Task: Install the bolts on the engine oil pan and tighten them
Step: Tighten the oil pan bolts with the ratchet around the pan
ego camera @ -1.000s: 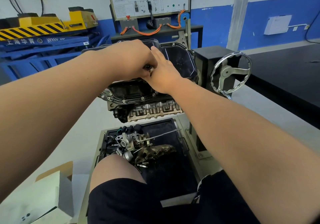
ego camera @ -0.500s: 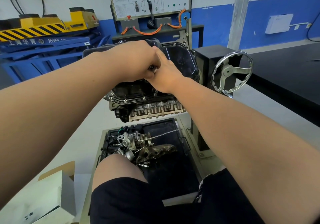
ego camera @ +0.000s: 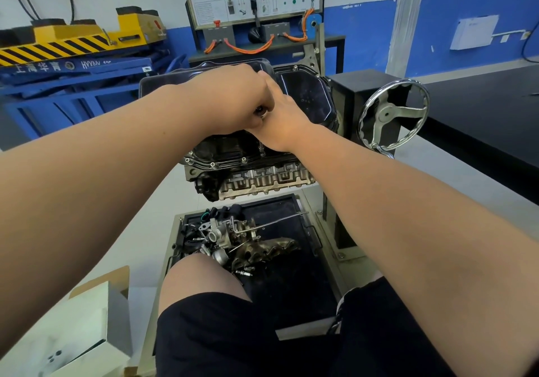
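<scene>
Upside down on its stand (ego camera: 347,99), the engine (ego camera: 256,178) hangs over the tray (ego camera: 291,295) of loose parts (ego camera: 233,236) and carries the pan (ego camera: 306,96) on top. Both hands meet over the pan's near side: the left hand (ego camera: 233,99) is curled round a small metal tool (ego camera: 259,111), only its round end showing; the right hand (ego camera: 283,126) touches it, fingers hidden, so I cannot tell its grip. Seated bolts (ego camera: 243,159) dot the pan's near edge. Likely risk: the tool tilts on a bolt I cannot see, cross-threading it or dropping it among the parts below
</scene>
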### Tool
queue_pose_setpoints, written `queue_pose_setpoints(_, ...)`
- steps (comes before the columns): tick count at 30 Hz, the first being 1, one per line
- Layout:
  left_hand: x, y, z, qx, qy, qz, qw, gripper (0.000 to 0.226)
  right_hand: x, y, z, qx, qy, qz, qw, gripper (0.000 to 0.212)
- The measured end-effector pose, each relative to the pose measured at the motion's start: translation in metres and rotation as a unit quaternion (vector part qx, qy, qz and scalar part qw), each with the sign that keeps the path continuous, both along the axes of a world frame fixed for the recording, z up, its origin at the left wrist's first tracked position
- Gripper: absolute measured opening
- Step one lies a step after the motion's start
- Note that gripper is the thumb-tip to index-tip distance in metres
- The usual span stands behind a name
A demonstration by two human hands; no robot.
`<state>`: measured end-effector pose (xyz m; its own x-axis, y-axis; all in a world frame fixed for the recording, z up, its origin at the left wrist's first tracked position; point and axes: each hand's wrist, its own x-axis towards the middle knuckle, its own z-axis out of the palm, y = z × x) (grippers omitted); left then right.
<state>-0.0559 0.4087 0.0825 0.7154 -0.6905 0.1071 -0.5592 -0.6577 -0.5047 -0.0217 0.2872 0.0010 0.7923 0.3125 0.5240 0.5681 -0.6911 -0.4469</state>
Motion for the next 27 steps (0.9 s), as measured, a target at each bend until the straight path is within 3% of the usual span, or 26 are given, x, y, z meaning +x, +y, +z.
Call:
queue_pose_setpoints(4, -0.004, -0.002, -0.003, 0.000, 0.003, 0.017, 1.000, 0.014, 0.005, 0.001, -0.004, 0.005, -0.006, -0.007, 1.000, 0.083)
queue_pose_setpoints(14, -0.015, -0.002, -0.015, -0.017, 0.013, 0.013, 1.000, 0.024, 0.019, -0.003, -0.013, -0.144, -0.068, -0.029, 0.987, 0.089)
queue_pose_setpoints(20, -0.022, -0.008, -0.020, 0.026, 0.019, 0.040, 0.999, 0.030, 0.017, -0.012, -0.004, -0.166, -0.036, 0.004, 0.985, 0.090)
queue_pose_setpoints(23, -0.025, -0.009, -0.019, -0.035, 0.008, 0.086, 0.996, 0.034, 0.020, -0.004, -0.012, -0.173, -0.062, -0.034, 0.982, 0.079)
queue_pose_setpoints(27, -0.026, -0.022, -0.029, -0.139, 0.004, 0.189, 0.972, 0.048, 0.025, 0.009, -0.025, -0.132, -0.056, -0.072, 0.987, 0.082)
